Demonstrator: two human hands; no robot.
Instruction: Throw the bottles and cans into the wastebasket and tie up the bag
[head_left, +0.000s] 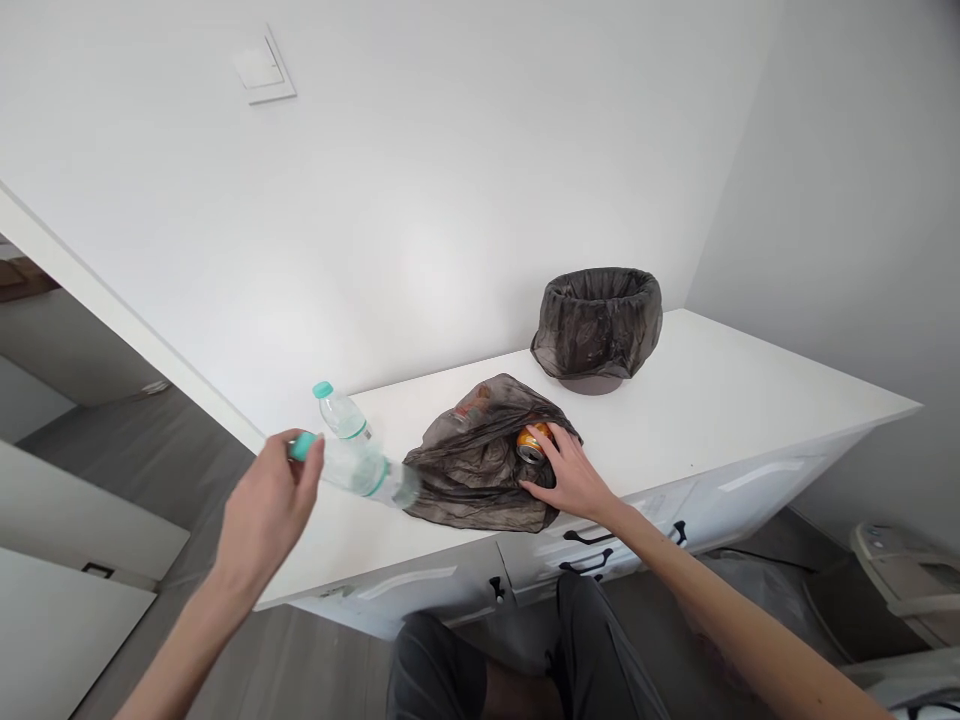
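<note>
My left hand (266,500) pinches the green cap of a clear plastic bottle (367,472), which tilts out to the right, its base blurred beside the bag. A second clear bottle (341,414) with a green cap stands behind it on the white counter. A dark see-through trash bag (457,465) lies spread on the counter, with something reddish showing through its far side. My right hand (566,475) is at the bag's right side, its fingers curled over an orange drink can (531,446) and its thumb against the bag's plastic.
A small bin (596,325) lined with a dark bag stands at the back of the counter (720,390), near the wall. Drawers with black handles (587,562) are below the counter's front edge. A light switch (264,68) is on the wall. A pale appliance (907,580) stands at lower right.
</note>
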